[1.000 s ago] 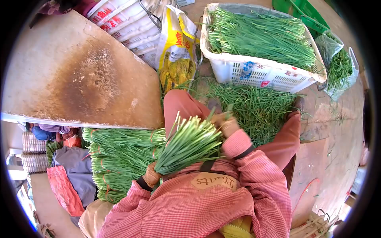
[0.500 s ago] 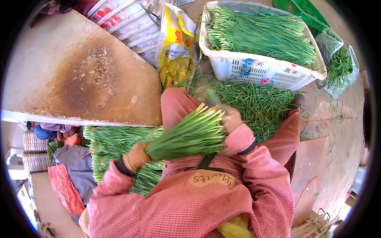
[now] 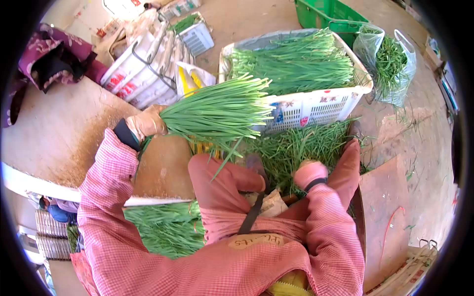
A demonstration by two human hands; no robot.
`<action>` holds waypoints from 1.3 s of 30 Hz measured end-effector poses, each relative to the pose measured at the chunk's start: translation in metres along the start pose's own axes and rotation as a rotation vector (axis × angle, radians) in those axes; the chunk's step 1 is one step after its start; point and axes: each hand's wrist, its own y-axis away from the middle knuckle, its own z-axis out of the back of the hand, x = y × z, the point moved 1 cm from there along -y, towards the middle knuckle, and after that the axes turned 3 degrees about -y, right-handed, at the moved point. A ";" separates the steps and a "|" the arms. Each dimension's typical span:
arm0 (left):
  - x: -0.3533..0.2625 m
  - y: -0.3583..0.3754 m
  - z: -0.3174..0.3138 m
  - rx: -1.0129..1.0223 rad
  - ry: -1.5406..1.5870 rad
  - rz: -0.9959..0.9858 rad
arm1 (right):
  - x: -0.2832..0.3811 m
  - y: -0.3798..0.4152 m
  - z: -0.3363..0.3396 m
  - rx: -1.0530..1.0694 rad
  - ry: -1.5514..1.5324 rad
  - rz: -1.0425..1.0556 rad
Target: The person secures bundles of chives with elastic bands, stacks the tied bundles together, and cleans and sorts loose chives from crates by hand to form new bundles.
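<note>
My left hand (image 3: 148,123), in a tan glove, is closed around one end of a large bunch of garlic chives (image 3: 217,109). The bunch is raised over the corner of the brown-stained board, its pale cut ends fanned to the right in front of the white crate. A few loose leaves dangle under it. My right hand (image 3: 310,173) is low over my lap, near the heap of loose chive trimmings (image 3: 296,148) on the floor. Motion blurs its fingers, and I cannot make out anything in it.
A white plastic crate (image 3: 316,106) full of chives stands ahead, a green crate (image 3: 326,17) behind it. Bags of greens (image 3: 392,66) are at right. The stained board (image 3: 54,143) lies left, with stacked chive bundles (image 3: 168,229) below. White crates (image 3: 148,69) stand beyond it.
My left hand has lifted the chive bunch up and away from my lap, over the board's corner. My right hand has left the bunch and dropped lower. The view has tilted up.
</note>
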 end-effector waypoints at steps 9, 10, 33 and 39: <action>-0.038 0.015 -0.040 -0.329 -0.023 -0.356 | 0.161 -0.058 -0.076 0.420 -2.072 0.803; -0.052 0.028 -0.056 -0.371 -0.034 -0.395 | 0.165 -0.065 -0.078 0.187 -1.851 0.995; 0.026 -0.025 -0.306 0.627 1.066 -0.394 | 0.078 0.052 0.006 0.761 -1.981 1.119; 0.022 0.018 -0.318 0.430 1.449 -0.204 | 0.074 -0.021 0.017 0.047 -2.154 0.404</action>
